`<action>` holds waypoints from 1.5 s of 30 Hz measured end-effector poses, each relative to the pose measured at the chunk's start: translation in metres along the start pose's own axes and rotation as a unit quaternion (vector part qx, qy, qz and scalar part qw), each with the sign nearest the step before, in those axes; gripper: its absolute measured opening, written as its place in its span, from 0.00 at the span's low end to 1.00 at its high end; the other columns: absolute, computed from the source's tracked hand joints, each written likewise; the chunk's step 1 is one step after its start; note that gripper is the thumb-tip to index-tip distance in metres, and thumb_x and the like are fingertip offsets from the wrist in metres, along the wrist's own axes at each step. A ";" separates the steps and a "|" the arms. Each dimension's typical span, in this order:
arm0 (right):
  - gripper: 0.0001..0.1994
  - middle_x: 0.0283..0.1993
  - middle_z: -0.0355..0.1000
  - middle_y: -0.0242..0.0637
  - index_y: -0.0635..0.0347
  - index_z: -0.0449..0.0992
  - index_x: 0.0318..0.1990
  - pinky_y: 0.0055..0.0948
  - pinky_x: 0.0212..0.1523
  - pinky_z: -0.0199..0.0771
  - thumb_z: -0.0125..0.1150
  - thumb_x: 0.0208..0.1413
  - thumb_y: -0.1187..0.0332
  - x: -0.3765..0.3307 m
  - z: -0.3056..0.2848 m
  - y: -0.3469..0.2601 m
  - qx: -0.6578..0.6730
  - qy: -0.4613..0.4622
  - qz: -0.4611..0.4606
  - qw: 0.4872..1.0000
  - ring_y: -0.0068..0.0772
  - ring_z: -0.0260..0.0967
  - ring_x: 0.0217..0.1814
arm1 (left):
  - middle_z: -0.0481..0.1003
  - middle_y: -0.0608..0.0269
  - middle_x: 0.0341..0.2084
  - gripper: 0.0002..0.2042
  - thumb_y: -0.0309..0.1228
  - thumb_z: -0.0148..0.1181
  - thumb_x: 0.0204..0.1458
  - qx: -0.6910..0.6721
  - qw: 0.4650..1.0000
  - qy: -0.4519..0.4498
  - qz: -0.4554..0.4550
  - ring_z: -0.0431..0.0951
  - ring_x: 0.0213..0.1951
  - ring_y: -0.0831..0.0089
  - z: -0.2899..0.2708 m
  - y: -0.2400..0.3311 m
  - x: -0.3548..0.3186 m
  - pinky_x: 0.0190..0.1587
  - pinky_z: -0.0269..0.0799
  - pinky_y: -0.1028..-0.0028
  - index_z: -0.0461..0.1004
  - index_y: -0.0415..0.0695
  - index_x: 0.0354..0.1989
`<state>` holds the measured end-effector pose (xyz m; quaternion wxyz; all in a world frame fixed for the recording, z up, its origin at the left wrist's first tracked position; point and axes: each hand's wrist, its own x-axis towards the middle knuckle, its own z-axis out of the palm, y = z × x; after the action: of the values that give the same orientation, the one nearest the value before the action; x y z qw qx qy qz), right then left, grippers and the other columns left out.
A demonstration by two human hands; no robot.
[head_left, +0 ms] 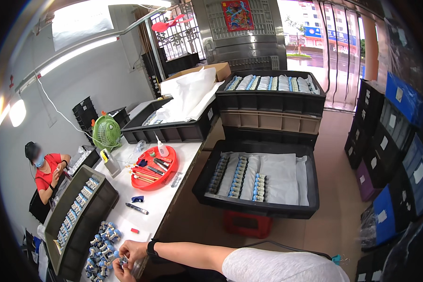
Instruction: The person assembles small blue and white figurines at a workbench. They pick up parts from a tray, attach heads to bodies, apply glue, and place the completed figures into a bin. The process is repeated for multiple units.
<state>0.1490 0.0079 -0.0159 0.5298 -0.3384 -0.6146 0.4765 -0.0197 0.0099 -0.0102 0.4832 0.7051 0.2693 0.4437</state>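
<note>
At the near edge of the white table, my right hand (135, 250), with a black band at its wrist, is closed with its fingertips at a small blue-and-white figurine (122, 260). My left hand (122, 273) is pinched on the same figurine from below; its arm is out of sight. Fingers cover much of the piece. Just left of both hands lies a loose heap of similar blue-and-white figurines (97, 256). Beyond the hands are a small red block (135, 231), a dark marker-like pen (137, 208) and a crumpled dark blue piece (137, 199).
A grey bin (101, 207) with figurines in a row stands left. Farther up are a red round tray (173, 171) of brushes and pens, and a green fan (106, 131). A black crate (254, 209) with rows of figurines rests right. A co-worker (49, 171) sits across.
</note>
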 end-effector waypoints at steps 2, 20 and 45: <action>0.16 0.25 0.72 0.31 0.65 0.72 0.28 0.22 0.30 0.71 0.73 0.28 0.81 0.000 0.001 -0.001 0.004 0.002 -0.002 1.000 0.19 0.70 0.29 | 0.67 0.66 0.31 0.04 0.26 0.47 0.59 -0.007 1.000 0.001 0.001 0.65 0.34 0.77 -0.001 -0.002 0.000 0.38 0.65 0.79 0.68 0.39 0.36; 0.16 0.23 0.70 0.30 0.64 0.70 0.27 0.21 0.28 0.70 0.73 0.29 0.80 0.001 0.000 0.003 -0.017 0.003 -0.003 1.000 0.17 0.69 0.28 | 0.67 0.67 0.29 0.04 0.22 0.44 0.56 0.030 0.999 0.012 -0.020 0.64 0.32 0.77 0.006 0.015 -0.002 0.35 0.63 0.78 0.67 0.39 0.33; 0.18 0.21 0.67 0.26 0.66 0.72 0.31 0.19 0.23 0.62 0.74 0.28 0.77 -0.001 0.001 -0.005 0.022 -0.006 0.025 0.999 0.14 0.61 0.23 | 0.67 0.69 0.31 0.02 0.25 0.49 0.58 -0.035 0.999 -0.011 0.035 0.64 0.34 0.82 -0.016 -0.042 0.013 0.39 0.60 0.83 0.65 0.41 0.34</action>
<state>0.1485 0.0053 -0.0115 0.5210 -0.3394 -0.5985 0.5052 -0.0256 0.0435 -0.0420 0.4945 0.7015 0.2238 0.4619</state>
